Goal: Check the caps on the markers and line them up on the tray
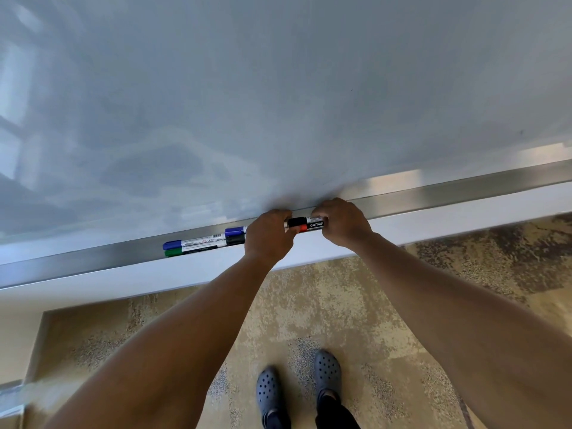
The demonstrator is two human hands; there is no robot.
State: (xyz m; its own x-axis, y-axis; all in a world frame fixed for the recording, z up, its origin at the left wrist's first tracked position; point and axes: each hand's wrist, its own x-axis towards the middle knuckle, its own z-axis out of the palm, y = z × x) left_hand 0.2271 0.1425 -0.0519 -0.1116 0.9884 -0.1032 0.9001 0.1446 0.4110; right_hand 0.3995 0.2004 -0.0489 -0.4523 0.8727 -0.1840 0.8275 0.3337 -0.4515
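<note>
A metal tray (433, 193) runs along the bottom of the whiteboard. On it, left of my hands, lie a blue-capped marker (198, 242) and a green-capped marker (192, 250), side by side. Two more caps, blue (235, 231) and black (236, 239), show at their right ends. My left hand (268, 235) and my right hand (340, 222) hold between them a black marker (306, 222) and a red marker (305, 228) lying lengthwise on the tray. Both hands cover the marker ends.
The grey whiteboard (278, 103) fills the upper view. A white ledge (448, 218) sits below the tray. My feet in blue clogs (297, 388) stand on patterned carpet.
</note>
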